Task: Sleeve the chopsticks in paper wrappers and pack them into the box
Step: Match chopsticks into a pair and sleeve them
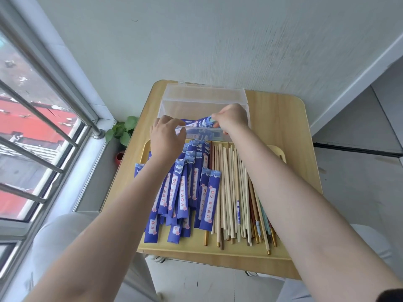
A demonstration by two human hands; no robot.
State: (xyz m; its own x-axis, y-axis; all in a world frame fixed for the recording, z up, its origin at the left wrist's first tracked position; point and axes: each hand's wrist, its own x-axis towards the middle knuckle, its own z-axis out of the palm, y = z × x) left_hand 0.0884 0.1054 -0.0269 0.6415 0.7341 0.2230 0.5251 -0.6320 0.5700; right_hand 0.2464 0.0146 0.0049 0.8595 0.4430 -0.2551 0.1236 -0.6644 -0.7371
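A pale wall closes off the far side of the small wooden bench, with a barred window off beyond my left hand and a little green plant tucked in the corner below it. Both my hands are out over the clear plastic box, which stands open at the far end of the bench. My left hand pinches one end of a blue sleeved pair and my right hand grips the other end, where a pale teal chopstick tip pokes out of the paper. I judge this is the packing step: the pair hangs just above the box's near wall, tilted up toward my right hand. To do it well I want to level the pair, line it up along the box's long side and lower it flat, letting both ends go together so the paper does not slide off the sticks. Nearer to me than both hands lies the yellow tray; empty blue wrappers are heaped under my left forearm, bare chopsticks under my right. The wrappers carry red characters on a white panel with pink blossoms, but I cannot read them at this size.
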